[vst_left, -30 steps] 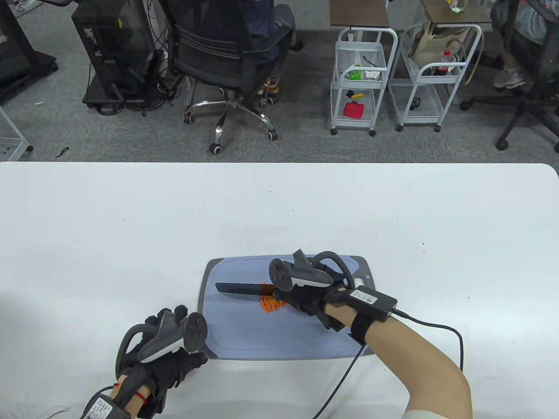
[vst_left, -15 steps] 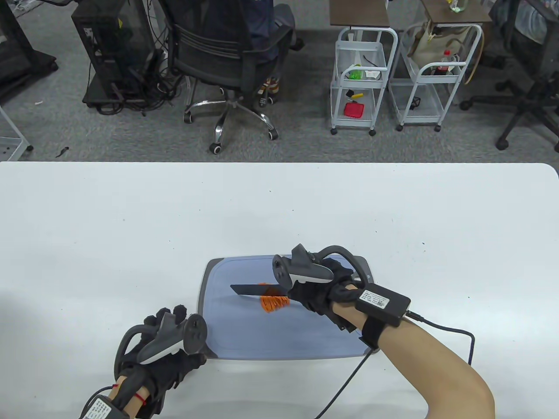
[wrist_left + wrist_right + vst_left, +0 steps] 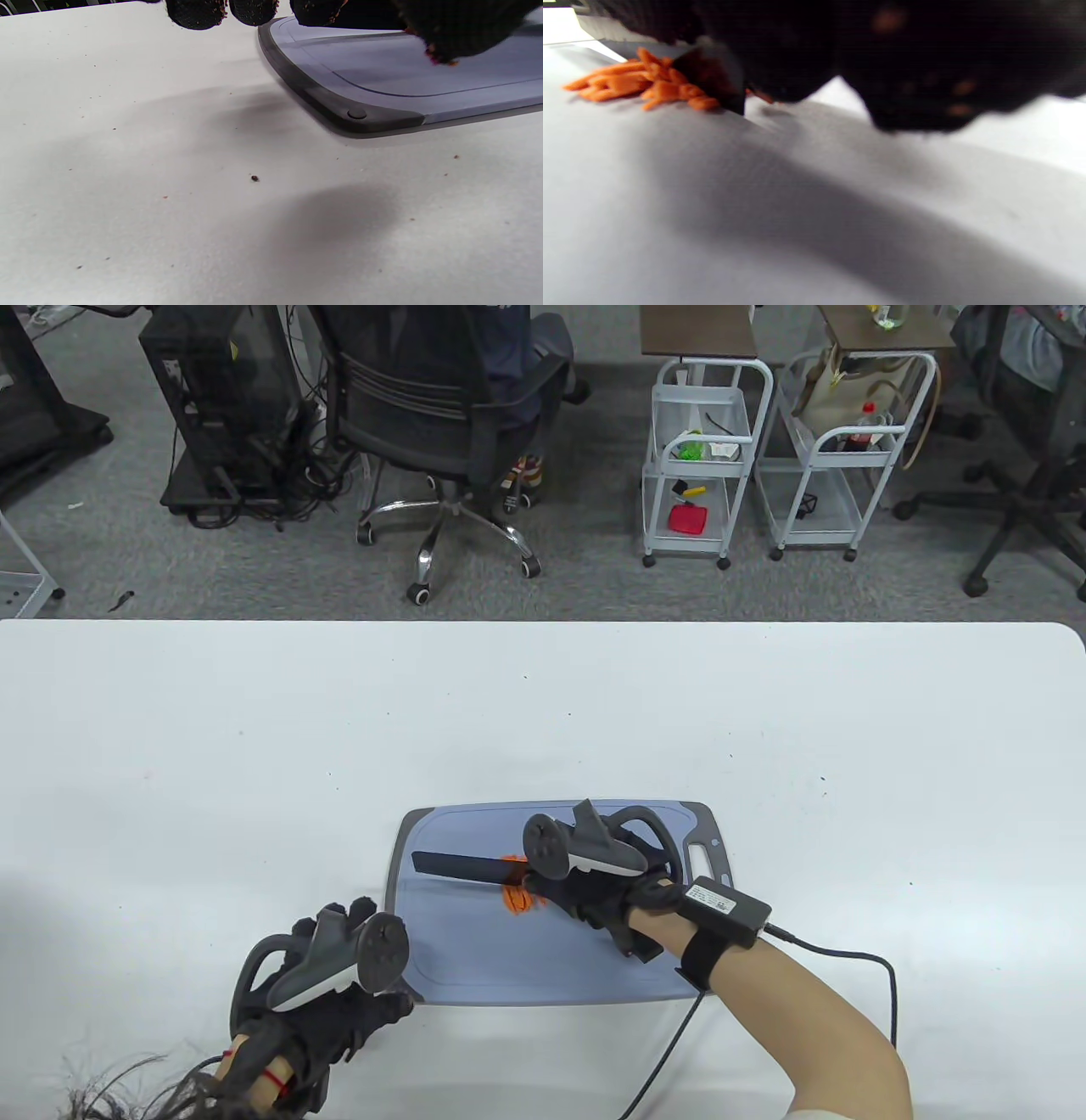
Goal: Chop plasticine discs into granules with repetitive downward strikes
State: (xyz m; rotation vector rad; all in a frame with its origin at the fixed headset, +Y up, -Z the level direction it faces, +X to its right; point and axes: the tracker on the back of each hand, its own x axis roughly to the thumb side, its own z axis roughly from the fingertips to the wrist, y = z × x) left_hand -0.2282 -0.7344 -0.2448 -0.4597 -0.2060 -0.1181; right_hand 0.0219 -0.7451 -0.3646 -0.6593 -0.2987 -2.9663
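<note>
A pile of orange plasticine strips [image 3: 519,897] lies mid-way on the blue-grey cutting board [image 3: 526,959]. My right hand [image 3: 585,899] grips a black knife [image 3: 458,867]; its blade points left and lies low across the strips. In the right wrist view the strips [image 3: 628,82] sit against the dark blade [image 3: 712,80], under my blurred glove. My left hand [image 3: 365,976] rests at the board's front-left corner. In the left wrist view its fingertips [image 3: 195,12] hang over the table beside the board [image 3: 382,76], with the thumb over the board.
The white table [image 3: 254,729] spreads around the board. A cable [image 3: 848,959] runs from my right wrist over the table. Small crumbs [image 3: 254,178] lie on the table near the board's corner. An office chair [image 3: 441,415] and carts [image 3: 704,458] stand beyond the far edge.
The knife drew back to the right half a second ago and has come down again, further left across the strips. My left hand edged slightly right. Hair has entered at the bottom left.
</note>
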